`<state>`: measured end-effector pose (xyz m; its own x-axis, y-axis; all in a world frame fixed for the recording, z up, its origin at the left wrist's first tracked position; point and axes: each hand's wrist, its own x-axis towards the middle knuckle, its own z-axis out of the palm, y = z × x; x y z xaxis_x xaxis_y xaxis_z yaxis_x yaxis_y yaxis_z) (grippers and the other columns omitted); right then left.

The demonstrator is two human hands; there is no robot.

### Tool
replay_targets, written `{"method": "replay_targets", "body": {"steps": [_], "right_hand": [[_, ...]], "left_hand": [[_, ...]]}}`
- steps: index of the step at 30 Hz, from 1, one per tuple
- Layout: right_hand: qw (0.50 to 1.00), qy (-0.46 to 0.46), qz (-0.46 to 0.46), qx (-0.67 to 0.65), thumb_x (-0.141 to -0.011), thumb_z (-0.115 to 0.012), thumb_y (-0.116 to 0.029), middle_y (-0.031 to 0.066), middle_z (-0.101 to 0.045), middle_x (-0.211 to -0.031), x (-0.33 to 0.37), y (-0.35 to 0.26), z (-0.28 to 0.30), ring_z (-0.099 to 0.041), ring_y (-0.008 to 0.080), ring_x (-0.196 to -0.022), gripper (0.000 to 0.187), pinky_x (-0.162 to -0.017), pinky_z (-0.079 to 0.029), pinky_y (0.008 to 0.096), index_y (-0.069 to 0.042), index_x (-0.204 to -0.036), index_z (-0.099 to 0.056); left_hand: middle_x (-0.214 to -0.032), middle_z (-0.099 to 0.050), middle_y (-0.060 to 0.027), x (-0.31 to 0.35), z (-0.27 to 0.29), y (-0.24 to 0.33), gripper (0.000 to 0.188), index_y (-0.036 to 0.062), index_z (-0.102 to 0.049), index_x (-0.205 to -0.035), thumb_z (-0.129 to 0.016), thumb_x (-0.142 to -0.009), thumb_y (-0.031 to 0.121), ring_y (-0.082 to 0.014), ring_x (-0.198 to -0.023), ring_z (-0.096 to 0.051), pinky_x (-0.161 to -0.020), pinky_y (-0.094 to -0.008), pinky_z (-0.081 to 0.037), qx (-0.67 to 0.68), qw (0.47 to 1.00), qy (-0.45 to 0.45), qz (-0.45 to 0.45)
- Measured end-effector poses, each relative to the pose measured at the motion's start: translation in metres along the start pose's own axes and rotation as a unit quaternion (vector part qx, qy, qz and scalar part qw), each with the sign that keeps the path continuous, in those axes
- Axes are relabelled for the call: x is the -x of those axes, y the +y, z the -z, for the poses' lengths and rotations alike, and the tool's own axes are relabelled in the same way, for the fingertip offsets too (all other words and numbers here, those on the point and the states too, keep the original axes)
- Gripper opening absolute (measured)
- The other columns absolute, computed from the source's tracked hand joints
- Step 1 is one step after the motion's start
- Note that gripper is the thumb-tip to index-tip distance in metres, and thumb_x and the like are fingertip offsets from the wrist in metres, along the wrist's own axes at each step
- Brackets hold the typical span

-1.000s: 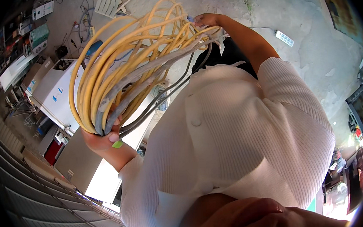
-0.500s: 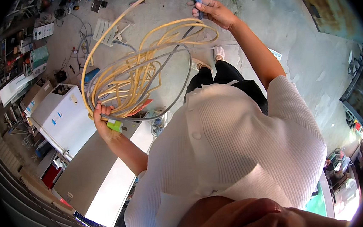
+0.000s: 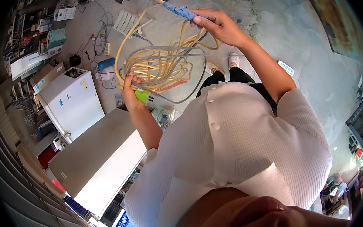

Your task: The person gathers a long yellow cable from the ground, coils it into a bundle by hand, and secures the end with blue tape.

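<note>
Concrete floor [image 3: 303, 40] spreads below the yellow cable [image 3: 158, 66], looped at two o'clock from the left hand [image 3: 132, 91], fingers curled gripping it; the right hand [image 3: 219, 24] pinches its blue wrapping [image 3: 179, 10], at ten o'clock.

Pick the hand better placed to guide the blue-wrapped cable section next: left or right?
Right, I'd say. The right hand grips the blue-wrapped section at its right end. The left hand is farther off, occupied with the yellow cable coil, a green connector beside it.
</note>
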<state>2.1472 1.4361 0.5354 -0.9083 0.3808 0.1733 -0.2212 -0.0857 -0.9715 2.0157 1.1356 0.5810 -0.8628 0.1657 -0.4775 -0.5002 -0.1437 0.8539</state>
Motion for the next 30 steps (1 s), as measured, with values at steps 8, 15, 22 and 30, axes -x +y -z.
{"method": "replay_targets", "body": {"steps": [8,15,22,30], "right_hand": [[0.989,-0.004,0.091,0.115,-0.082,-0.066,-0.018,0.0071,-0.064,-0.090,0.003,-0.008,-0.020,-0.056,0.0132,-0.079,0.028,-0.073,-0.045,0.0261,-0.007,-0.108,-0.065],[0.986,0.027,0.100,0.133,-0.078,-0.070,-0.013,0.0060,-0.065,-0.087,0.006,-0.023,-0.025,-0.057,0.0107,-0.074,0.023,-0.069,-0.046,0.0253,-0.005,-0.099,-0.066],[0.984,0.022,0.062,0.169,-0.075,-0.074,-0.020,0.0055,-0.065,-0.072,0.006,-0.007,-0.021,-0.054,0.0107,-0.058,0.030,-0.059,-0.045,0.0242,-0.006,-0.098,-0.062],[0.998,-0.025,0.040,-0.027,-0.082,-0.066,-0.016,0.0079,-0.066,-0.085,-0.007,-0.009,-0.038,-0.061,0.0105,-0.069,0.040,-0.061,-0.048,0.0234,-0.009,-0.120,-0.052]], "left_hand": [[-0.065,-0.051,0.0002,0.010,-0.013,-0.011,0.017,0.0019,-0.060,-0.089,-0.068,-0.076,0.011,-0.0108,-0.061,-0.048,-0.062,-0.0249,-0.042,-0.005,1.000,-0.008,-0.003],[-0.067,-0.053,-0.0009,0.015,-0.008,-0.020,0.013,0.0031,-0.061,-0.085,-0.067,-0.076,0.011,-0.0114,-0.060,-0.050,-0.060,-0.0255,-0.043,-0.030,1.000,0.004,-0.005],[-0.066,-0.052,0.0008,0.026,0.017,-0.022,0.016,0.0015,-0.059,-0.092,-0.064,-0.080,0.012,-0.0094,-0.059,-0.049,-0.059,-0.0233,-0.043,-0.027,0.998,0.050,-0.013],[-0.065,-0.050,-0.0006,0.045,0.047,-0.008,0.014,0.0011,-0.059,-0.088,-0.063,-0.079,0.010,-0.0113,-0.059,-0.047,-0.058,-0.0233,-0.042,0.029,0.995,0.077,-0.055]]}}
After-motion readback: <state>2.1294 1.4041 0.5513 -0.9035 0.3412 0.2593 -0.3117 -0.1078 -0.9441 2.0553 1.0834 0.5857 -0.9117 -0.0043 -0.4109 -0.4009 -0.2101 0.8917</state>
